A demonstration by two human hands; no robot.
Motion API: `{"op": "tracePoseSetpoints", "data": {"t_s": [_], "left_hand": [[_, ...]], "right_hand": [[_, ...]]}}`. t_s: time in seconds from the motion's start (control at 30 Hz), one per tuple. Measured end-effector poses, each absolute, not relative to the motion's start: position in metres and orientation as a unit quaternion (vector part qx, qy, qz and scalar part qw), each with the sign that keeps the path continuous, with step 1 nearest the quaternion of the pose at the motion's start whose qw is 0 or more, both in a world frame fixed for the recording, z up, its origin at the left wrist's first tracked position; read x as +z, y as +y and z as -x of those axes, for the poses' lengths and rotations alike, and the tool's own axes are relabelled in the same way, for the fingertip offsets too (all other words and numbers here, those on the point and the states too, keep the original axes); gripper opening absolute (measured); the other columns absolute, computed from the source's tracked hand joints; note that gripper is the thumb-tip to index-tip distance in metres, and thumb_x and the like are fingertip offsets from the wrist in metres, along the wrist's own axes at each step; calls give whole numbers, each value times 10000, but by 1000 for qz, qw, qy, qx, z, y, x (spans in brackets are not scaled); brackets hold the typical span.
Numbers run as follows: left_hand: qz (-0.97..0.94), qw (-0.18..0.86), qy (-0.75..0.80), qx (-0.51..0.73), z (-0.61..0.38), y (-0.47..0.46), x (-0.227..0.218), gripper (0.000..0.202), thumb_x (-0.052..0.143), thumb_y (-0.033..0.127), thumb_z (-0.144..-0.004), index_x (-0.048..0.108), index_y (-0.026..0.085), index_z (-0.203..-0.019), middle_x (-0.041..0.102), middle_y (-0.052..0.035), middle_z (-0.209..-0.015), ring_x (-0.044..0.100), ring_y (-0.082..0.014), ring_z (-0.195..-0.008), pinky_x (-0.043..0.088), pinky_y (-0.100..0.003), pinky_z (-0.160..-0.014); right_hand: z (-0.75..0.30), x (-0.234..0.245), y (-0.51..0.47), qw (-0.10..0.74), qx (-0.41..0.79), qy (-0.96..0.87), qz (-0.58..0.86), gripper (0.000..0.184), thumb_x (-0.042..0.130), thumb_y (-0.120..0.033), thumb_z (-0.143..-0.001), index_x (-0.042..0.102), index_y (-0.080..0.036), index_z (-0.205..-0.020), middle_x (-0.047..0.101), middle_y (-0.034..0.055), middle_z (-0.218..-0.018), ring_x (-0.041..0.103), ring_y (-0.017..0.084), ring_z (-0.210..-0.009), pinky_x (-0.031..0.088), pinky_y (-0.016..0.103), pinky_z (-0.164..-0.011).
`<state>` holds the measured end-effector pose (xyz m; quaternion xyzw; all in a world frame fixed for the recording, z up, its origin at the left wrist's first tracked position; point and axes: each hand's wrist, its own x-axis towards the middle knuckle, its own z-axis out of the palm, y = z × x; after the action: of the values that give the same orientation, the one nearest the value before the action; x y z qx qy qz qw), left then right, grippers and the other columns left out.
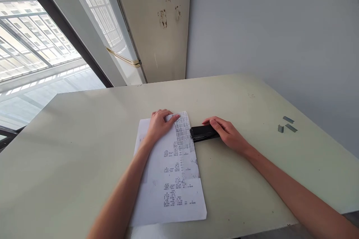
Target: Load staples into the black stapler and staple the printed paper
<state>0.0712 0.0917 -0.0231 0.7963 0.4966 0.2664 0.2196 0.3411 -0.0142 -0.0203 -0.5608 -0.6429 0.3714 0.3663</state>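
A printed sheet of paper [171,179] lies on the pale table [84,149] in front of me. My left hand [160,124] rests flat on the sheet's far end, fingers stretched out and pressing it down. A black stapler [202,133] sits at the sheet's right edge, its mouth over the paper's margin. My right hand [227,132] is curled over the stapler's rear end, gripping it.
Three grey strips of staples [287,124] lie on the table at the far right. A grey wall stands behind the table, and a window with a door frame is at the left. The table's near edge runs at the lower right.
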Motion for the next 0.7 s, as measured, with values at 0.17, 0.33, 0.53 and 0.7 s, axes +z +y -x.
{"op": "tracePoseSetpoints", "data": {"t_s": [0.17, 0.33, 0.53, 0.7], "left_hand": [[-799, 218, 492, 269, -82, 99, -25, 371, 576, 538, -984, 727, 226, -853, 767, -36, -929, 654, -249, -957, 383, -459, -1095], [-797, 213, 490, 280, -84, 100, -27, 402, 494, 472, -1036, 709, 220, -808, 745, -37, -850, 651, -238, -900, 418, -451, -1063], [-781, 203, 492, 326, -83, 94, -21, 280, 476, 400, -1068, 682, 211, -1053, 717, -93, -1165, 636, -249, -1110, 506, -409, -971], [-830, 210, 421, 299, -66, 60, -3, 227, 510, 396, -1075, 681, 247, -1076, 724, -54, -1163, 616, -251, -1179, 505, -430, -1033]], "right_hand": [[-341, -19, -18, 371, 364, -650, 555, 513, 384, -635, -1070, 735, -269, -1145, 770, 60, -1162, 669, 281, -1155, 538, 385, -942], [-342, -19, -21, 373, 368, -649, 552, 484, 386, -622, -1074, 719, -271, -1092, 757, 54, -1185, 658, 281, -1166, 512, 399, -991], [-344, -20, -19, 369, 374, -653, 546, 489, 395, -634, -1071, 707, -269, -1166, 752, 65, -1217, 663, 281, -1180, 499, 431, -1023], [-344, -9, -17, 385, 369, -663, 526, 489, 409, -648, -1068, 691, -283, -1231, 766, 63, -1189, 694, 263, -1158, 515, 434, -1047]]}}
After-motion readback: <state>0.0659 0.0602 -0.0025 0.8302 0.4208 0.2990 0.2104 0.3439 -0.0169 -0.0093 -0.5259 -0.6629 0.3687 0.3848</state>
